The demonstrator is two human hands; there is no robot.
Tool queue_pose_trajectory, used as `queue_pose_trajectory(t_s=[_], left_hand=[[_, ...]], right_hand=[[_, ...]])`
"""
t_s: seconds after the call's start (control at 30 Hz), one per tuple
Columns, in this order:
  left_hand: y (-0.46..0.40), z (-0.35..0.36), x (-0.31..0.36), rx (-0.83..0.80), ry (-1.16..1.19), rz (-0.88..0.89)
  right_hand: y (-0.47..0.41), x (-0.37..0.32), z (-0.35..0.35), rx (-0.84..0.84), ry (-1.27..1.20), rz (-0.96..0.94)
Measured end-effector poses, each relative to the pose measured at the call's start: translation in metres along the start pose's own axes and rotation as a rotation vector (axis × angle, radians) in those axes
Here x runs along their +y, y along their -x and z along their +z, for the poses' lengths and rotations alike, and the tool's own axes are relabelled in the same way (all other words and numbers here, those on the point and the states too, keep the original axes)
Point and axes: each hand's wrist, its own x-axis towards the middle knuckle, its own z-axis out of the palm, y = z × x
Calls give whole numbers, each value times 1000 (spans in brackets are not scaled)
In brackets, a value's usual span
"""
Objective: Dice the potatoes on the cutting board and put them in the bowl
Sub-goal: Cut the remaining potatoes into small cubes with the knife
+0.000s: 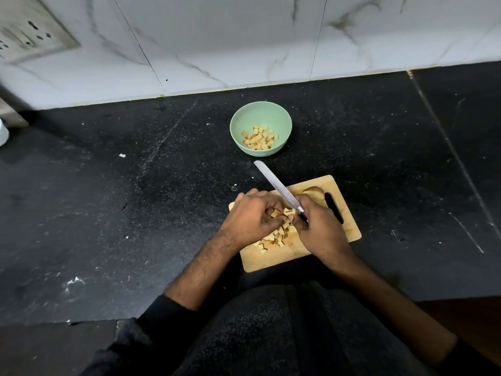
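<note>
Head view: wooden cutting board (271, 260) sits on the black bench (135, 199), angled, handle slot to the right. Left hand (250, 217) is cupped over a pile of potato dice (276, 236) mid-board, fingers curled round a few cubes, apparently gathering them for transfer. Right hand (322, 229) has its grip clamped on the handle of a knife (273, 184), thumb side pressed toward the dice; the blade points up and away toward the bowl, lifted off the cutting line, so likely kept out of the way while also fencing the pile from the right (could be used as a scraper, can't tell). More loose dice lie near the board's front left edge. An uncut potato piece (314, 193) waits at the far end beside the slot, clear of the hands. Green bowl (260, 115) stands just beyond the board, near the knife tip, already holding a layer of dice, placed close for a short carry. Task looks partway done: one batch in, one on board, a piece left to cut
</note>
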Motion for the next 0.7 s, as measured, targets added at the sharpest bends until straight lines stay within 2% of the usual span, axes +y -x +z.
queue_pose_trajectory(t_s=[0.23, 0.3, 0.43, 0.53, 0.7], left_hand=[[3, 1, -2, 87, 145, -41], [3, 0, -3, 62, 214, -45], [6, -2, 0, -8, 522, -92], [7, -2, 2, -11, 779, -156], [8, -3, 7, -1, 969, -203]], right_hand=[[3, -1, -3, -59, -45, 3], [3, -1, -4, -64, -87, -9], [3, -1, -6, -98, -446, 5], [2, -4, -5, -100, -605, 23], [4, -11, -7, -182, -879, 186]])
